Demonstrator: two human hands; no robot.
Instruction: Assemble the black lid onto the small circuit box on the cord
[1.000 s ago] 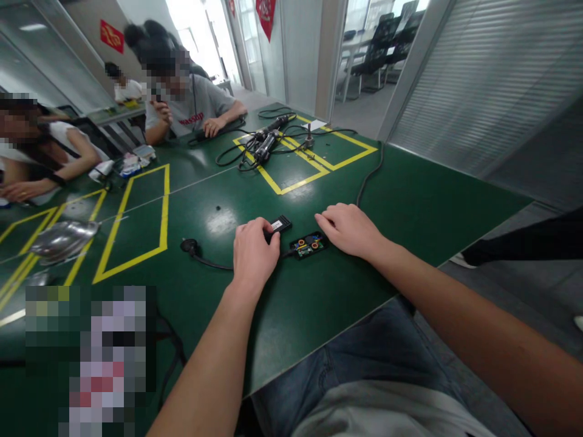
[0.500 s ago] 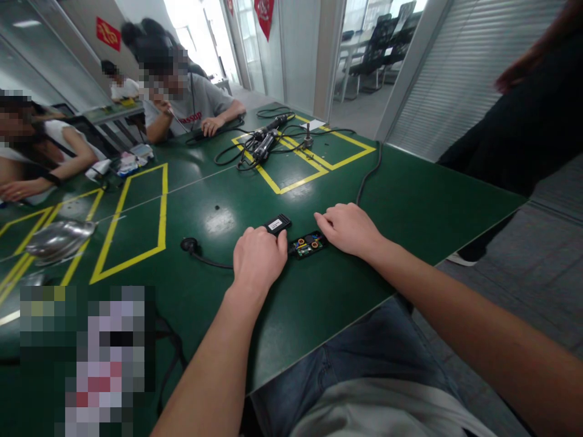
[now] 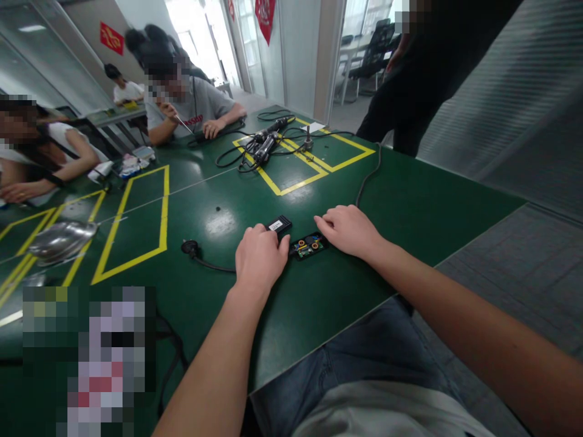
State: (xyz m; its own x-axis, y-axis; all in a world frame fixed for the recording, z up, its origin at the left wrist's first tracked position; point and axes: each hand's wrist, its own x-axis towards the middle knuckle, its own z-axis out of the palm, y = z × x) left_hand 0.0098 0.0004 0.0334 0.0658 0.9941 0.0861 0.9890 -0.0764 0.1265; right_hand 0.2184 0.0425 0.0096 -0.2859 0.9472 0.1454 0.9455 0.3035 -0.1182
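Observation:
My left hand (image 3: 260, 258) rests on the green table (image 3: 410, 206) with its fingers curled, the tips touching a black plastic cover with a white label (image 3: 278, 224). Just right of it lies an open black case with a circuit board (image 3: 308, 246) inside, its cable (image 3: 207, 262) running left under my left hand to a black plug (image 3: 189, 247). My right hand (image 3: 348, 229) lies knuckles up beside the board's right end, fingers bent and touching the table; nothing shows in it.
Soldering tools and tangled cables (image 3: 266, 142) sit in a yellow-taped box at the far side. A silver bag (image 3: 61, 238) lies at left. Three seated people (image 3: 186, 103) are across the table; a person in black (image 3: 423, 73) stands at the far right corner.
My left hand slid slightly right and nearer, toward the circuit board. A person in black walked in from the right along the table's far corner. My right hand barely moved.

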